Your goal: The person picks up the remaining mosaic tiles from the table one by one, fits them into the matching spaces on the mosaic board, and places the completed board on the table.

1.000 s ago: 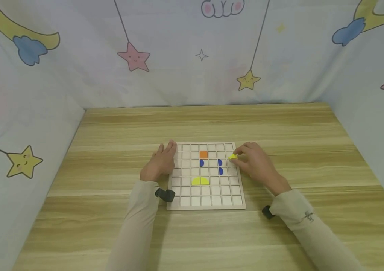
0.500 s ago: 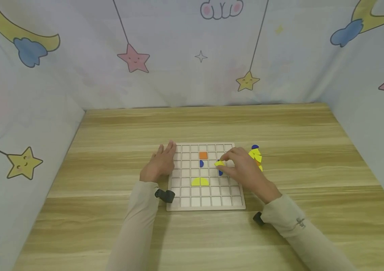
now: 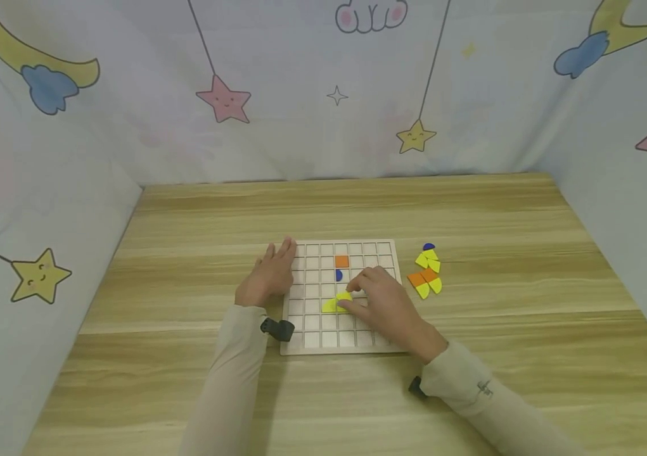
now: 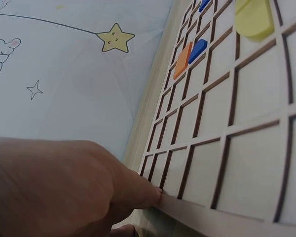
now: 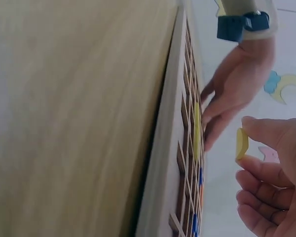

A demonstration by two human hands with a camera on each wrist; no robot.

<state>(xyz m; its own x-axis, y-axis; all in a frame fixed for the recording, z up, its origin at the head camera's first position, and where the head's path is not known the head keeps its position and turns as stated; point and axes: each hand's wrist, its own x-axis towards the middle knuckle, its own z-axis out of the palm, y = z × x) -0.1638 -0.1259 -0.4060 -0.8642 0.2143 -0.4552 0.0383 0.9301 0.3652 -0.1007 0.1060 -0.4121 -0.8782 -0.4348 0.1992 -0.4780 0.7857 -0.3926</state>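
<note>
Yellow piece [image 3: 345, 296], thin, one side rounded. A second ago it was at the right rim of the gridded board [image 3: 329, 340]; half a second later it was passing above the blue pieces right of the board's middle. Now it is over the board's central cells, partly overlapping two yellow quarter pieces [image 3: 329, 306] lying side by side. Right hand [image 3: 394, 310] has come across with it, thumb and forefinger pinching the piece, remaining fingers curled behind. Right wrist view shows it held up, apart from the board. Judgement: carrying mostly done, placing not finished; the piece is not yet seated in any cell.

Left hand [image 3: 266, 278] unchanged: fingers extended, grasping nothing, resting on the board's left edge, probably as a steadying touch.

Elsewhere: orange square [image 3: 342, 261] set in the board above its middle, blue rounded piece [image 3: 339, 275] in the cell just below. Right of the board, on the wooden table [image 3: 215, 240], a loose cluster [image 3: 431, 273] of yellow, orange and blue pieces, uncovered now the right hand has left that side. Behind the board, a printed cloth [image 3: 300, 145].

In the way: right hand hides cells right of the board's centre, including the blue pieces there, from the head view; left hand masks part of the left edge. Exact target cell: cannot tell.
</note>
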